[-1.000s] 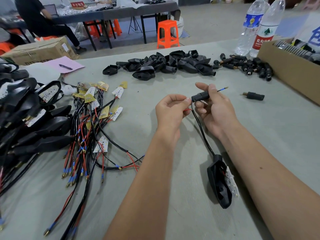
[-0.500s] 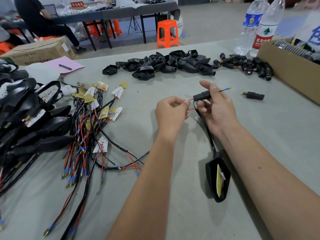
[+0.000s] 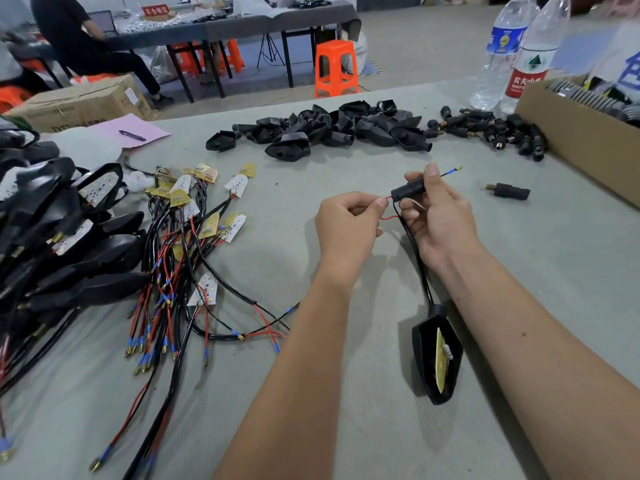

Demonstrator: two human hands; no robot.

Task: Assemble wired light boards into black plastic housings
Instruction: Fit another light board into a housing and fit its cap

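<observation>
My right hand [image 3: 438,220] grips a short black stem sleeve [image 3: 408,190]; a blue-tipped wire end [image 3: 450,171] pokes out of its far side. My left hand [image 3: 346,223] pinches a thin red wire [image 3: 389,216] at the sleeve's near end. A black cable [image 3: 417,265] runs from the sleeve down to a black housing [image 3: 437,362] lying on the table, with a yellow light board [image 3: 440,358] standing on edge inside it.
Loose wired light boards [image 3: 194,237] lie tangled at centre left, finished housings [image 3: 52,244] pile at the far left. Empty housings [image 3: 322,128] and stem sleeves [image 3: 498,131] lie at the back, one sleeve [image 3: 510,191] alone. A cardboard box [image 3: 581,140] and two bottles [image 3: 512,53] stand right.
The housing on the table has turned from its side to show its open face with the board on edge. The blue-tipped wire sticks further out of the sleeve, and the red wire shows between my hands.
</observation>
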